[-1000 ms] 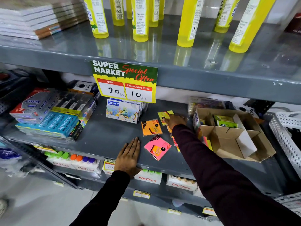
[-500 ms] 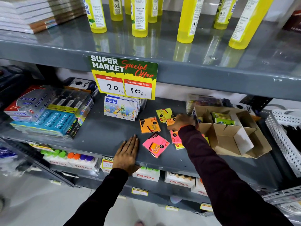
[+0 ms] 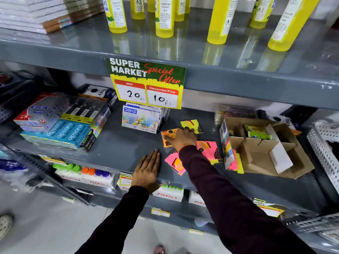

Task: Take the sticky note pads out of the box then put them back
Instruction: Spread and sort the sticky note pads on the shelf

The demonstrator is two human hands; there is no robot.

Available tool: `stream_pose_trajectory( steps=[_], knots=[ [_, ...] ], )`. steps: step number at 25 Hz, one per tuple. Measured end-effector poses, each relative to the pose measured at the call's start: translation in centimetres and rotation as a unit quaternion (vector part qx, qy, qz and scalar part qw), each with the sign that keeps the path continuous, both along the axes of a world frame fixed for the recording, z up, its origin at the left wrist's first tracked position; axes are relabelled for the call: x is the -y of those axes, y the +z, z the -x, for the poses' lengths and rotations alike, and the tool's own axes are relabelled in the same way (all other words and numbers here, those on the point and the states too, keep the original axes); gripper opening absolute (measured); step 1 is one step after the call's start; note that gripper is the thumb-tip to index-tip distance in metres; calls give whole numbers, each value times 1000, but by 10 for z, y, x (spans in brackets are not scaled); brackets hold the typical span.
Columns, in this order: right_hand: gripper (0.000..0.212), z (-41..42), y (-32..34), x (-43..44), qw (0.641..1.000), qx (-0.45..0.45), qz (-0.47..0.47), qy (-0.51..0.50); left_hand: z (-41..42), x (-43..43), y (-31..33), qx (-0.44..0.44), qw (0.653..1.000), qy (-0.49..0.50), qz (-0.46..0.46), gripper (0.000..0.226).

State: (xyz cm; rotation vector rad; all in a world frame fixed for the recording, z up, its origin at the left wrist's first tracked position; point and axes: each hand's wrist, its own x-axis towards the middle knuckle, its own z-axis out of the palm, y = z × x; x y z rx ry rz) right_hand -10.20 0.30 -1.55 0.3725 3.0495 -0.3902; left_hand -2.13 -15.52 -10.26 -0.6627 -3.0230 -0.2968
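On grey metal shelf (image 3: 117, 153), square orange pad (image 3: 167, 138)

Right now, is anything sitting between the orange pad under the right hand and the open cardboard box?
Yes. Between the orange pad and the cardboard box lies a pink pad on the shelf, and more pads lean against the box's near wall. The right hand rests on the orange pad; lifting it over them looks feasible.

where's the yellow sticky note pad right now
In the head view, the yellow sticky note pad lies flat on the middle shelf, just beyond the right hand, between the DOMS pack and the cardboard box.
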Motion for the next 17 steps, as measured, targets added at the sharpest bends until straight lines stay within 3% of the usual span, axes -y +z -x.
stream_pose_trajectory(
  steps=[2,6,9,13,17],
  knots=[
    [81,-6,0,-28,1000,5,-7,-29,1,0,2,6,1000,-5,6,93],
    [77,-27,-7,-77,988,124,-42,-81,2,-1,2,13,1000,-10,24,117],
    [70,-37,-2,-74,989,104,-39,-94,1,-2,3,34,999,-7,25,124],
    [57,-53,8,-44,996,48,-11,70,0,0,3,35,999,-7,-5,122],
    [75,-71,4,-20,983,83,-7,161,-1,-1,3,29,1000,-8,-7,125]
  ],
)
